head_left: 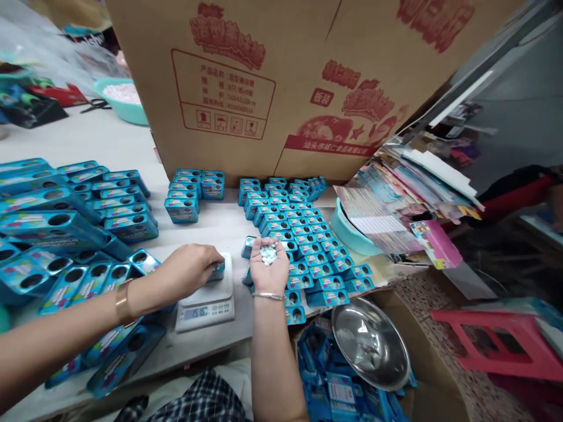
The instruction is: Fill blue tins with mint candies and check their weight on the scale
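Left hand [191, 271] grips a small blue tin [217, 270] on the scale [206, 302] — right hand [268, 266], just right of it, lies open, palm up, cupping white tablets [268, 254].

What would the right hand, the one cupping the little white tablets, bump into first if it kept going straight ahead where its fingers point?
Most likely the rows of small blue tins lying just past the right hand and its fingertips; farther on stands the big cardboard box. Height above the tins is unclear.
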### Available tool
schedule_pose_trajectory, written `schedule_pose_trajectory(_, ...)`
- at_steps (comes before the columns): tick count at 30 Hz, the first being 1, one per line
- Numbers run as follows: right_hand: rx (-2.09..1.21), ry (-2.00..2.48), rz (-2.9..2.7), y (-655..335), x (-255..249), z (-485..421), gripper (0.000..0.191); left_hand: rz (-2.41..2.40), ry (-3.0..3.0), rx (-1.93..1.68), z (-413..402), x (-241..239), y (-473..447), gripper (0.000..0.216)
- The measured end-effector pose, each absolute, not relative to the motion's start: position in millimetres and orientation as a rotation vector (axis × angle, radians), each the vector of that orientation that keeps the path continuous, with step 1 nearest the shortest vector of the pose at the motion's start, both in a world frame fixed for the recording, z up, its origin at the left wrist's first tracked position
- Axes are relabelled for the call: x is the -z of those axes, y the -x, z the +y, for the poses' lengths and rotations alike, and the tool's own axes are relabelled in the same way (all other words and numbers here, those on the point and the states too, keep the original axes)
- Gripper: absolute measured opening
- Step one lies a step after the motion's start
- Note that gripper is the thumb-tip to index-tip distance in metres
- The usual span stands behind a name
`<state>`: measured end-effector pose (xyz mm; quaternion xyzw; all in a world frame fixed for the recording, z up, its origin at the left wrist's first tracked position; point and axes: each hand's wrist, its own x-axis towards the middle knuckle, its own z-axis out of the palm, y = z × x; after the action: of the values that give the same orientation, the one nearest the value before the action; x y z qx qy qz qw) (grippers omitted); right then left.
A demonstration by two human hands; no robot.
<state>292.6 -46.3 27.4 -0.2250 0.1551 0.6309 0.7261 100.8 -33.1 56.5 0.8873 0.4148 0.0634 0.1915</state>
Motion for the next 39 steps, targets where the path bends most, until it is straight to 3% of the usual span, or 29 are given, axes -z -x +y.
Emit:
schedule_pose_trajectory(8,-1.361,0.509,0.241,-302.4,-23.5,-49.5,0.031,1.123,-2.427,-0.245,-27.6,-74.0,-95.2,0.031)
schedule_pose_trajectory(15,-1.352,0.567,0.052,-303.4,-29.9,-57.2,0.021,1.229,-2.056,-0.634,-24.6,-98.3,-75.9,0.029)
schedule_pose_trajectory(26,-1.494,0.335,0.134,-298.7,-36.2,-57.7,0.012,1.169,-2.159,-0.579,-41.4,-78.3,-64.1,0.031)
schedule_pose_trajectory(39,-1.589,0.582,0.24,-244.3,-37.0,-46.2,0.021,0.984,-2.269,-0.708,-25.7,-100.6,-124.2,0.033)
